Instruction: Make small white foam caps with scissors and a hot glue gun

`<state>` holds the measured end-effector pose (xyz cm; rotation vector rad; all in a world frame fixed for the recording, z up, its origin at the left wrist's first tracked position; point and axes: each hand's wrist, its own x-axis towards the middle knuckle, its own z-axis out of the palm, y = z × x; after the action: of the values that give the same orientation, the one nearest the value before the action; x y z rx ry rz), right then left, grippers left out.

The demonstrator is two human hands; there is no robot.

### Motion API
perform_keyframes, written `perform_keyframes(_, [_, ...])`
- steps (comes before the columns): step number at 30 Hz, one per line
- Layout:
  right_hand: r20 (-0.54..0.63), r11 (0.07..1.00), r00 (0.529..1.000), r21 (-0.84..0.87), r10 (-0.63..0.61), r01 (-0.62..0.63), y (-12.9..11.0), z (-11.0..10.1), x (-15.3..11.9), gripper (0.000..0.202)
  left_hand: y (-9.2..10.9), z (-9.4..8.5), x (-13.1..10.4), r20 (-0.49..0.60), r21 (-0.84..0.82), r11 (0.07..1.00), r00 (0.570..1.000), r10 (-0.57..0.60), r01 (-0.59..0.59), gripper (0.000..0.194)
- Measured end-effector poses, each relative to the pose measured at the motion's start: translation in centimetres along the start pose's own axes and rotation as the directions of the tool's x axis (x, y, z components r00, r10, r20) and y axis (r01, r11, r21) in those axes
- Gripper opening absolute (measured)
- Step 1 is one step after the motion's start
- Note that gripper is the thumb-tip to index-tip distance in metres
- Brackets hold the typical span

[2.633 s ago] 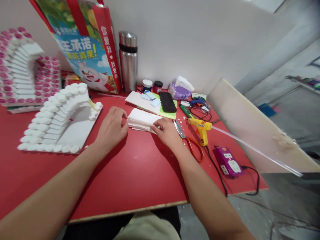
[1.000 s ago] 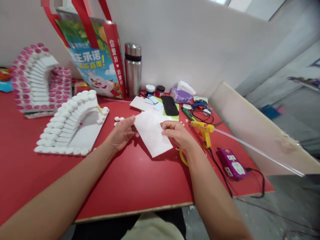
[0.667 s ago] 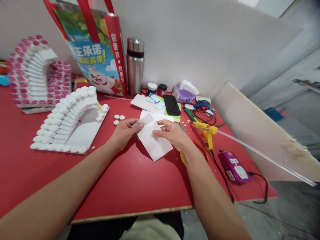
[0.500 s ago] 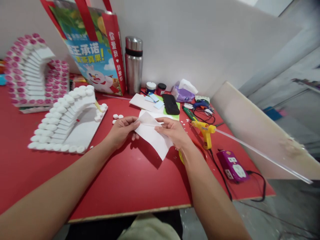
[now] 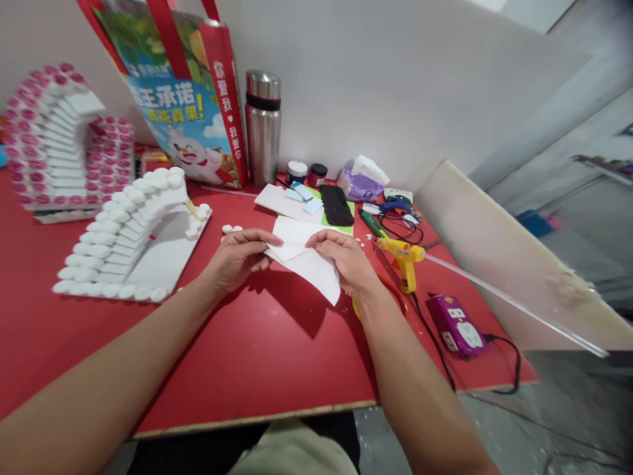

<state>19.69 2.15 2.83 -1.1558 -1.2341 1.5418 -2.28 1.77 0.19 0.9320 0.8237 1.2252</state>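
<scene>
A sheet of white paper [image 5: 316,269] is held between my two hands above the red table [image 5: 257,356], with its upper part folded over. My left hand [image 5: 242,256] pinches the paper's left corner between thumb and fingers. On the fold's right side, my right hand [image 5: 341,257] grips the paper with thumb and fingers. More white paper [image 5: 291,229] shows just behind the hands. Small white discs [image 5: 232,229] lie beside my left hand, partly hidden by it.
At left stand a white stair model [image 5: 119,237] and a pink-flowered one [image 5: 64,145]. Behind are a bag [image 5: 188,112], steel flask [image 5: 264,132], black case [image 5: 337,205] and tissues [image 5: 362,181]. A yellow glue gun [image 5: 403,254] and purple power socket [image 5: 457,324] sit right.
The paper's upper part has been bent over toward me, and a flap now lies across the sheet. Both hands have shifted slightly, with the fingers nearer the fold. The view has moved a little.
</scene>
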Motion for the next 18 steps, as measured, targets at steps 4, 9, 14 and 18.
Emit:
perform_keyframes(4, [-0.007, 1.0, 1.0, -0.017, 0.009, -0.01, -0.06, 0.25, -0.03, 0.015, -0.33, -0.56, 0.26, 0.024, 0.005, 1.0, 1.0, -0.017, 0.017, 0.017])
perform_keyframes(9, [0.004, 0.999, 1.0, 0.037, 0.024, -0.025, -0.29, 0.31, -0.28, 0.022, -0.49, -0.82, 0.38, -0.001, -0.028, 0.999, 1.0, -0.029, 0.029, 0.018])
perform_keyframes(14, [0.109, 0.997, 0.992, 0.053, 0.057, -0.063, -0.17, 0.44, -0.37, 0.039, -0.21, -0.39, 0.22, -0.02, -0.03, 0.998, 0.998, -0.059, 0.058, 0.017])
perform_keyframes(18, [0.111, 0.991, 0.993, 0.122, 0.045, -0.058, 0.22, 0.49, -0.06, 0.04, 0.01, -0.02, 0.02, 0.006, -0.049, 0.995, 0.997, -0.081, 0.081, 0.017])
